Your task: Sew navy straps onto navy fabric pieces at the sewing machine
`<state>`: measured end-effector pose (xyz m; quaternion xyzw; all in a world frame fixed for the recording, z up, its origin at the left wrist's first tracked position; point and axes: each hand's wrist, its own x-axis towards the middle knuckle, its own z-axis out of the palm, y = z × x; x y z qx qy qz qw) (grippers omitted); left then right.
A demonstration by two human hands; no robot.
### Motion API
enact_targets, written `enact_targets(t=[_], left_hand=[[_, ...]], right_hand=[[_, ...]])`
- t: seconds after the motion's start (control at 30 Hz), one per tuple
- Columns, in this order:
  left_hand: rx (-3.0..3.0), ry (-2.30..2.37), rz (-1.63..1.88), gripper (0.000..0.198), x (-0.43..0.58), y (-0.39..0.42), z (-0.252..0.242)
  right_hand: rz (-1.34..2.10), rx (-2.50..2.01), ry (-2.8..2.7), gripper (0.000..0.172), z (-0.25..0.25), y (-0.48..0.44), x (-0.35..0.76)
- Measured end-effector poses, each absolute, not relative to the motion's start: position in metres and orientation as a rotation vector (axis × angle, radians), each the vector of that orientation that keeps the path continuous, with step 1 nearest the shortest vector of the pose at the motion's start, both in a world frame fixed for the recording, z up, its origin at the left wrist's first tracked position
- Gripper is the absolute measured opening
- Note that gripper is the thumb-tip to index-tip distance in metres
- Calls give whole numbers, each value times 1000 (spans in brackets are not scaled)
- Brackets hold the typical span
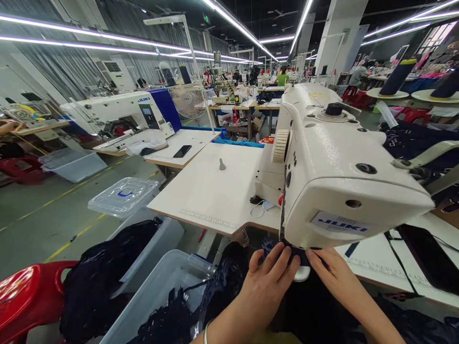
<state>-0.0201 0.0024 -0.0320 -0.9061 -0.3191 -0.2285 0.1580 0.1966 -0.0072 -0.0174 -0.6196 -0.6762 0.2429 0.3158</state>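
Below the head of a white sewing machine (344, 191), my left hand (263, 282) presses its bent fingers onto a dark navy fabric piece (303, 256). My right hand (332, 272) pinches the right end of the same piece between thumb and fingers. The machine head hides the needle area and part of the fabric. More navy fabric (229, 277) hangs left of my left hand, trailing toward a clear plastic bin (158, 277).
On the left stand a red stool (32, 296), a heap of navy strips (96, 272) and a lidded clear box (124, 196). The white tabletop (215, 191) extends left of the machine. At right lies a black tablet-like device (430, 255). Thread cones (398, 79) stand behind.
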Motion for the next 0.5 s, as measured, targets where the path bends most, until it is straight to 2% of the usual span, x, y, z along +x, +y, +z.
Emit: enact_targets(t=[0.5], left_hand=[[-2630,-916,-695,42,-20,1,-34]], right_hand=[[558,-1592,-1775,38,-34,-3,200]])
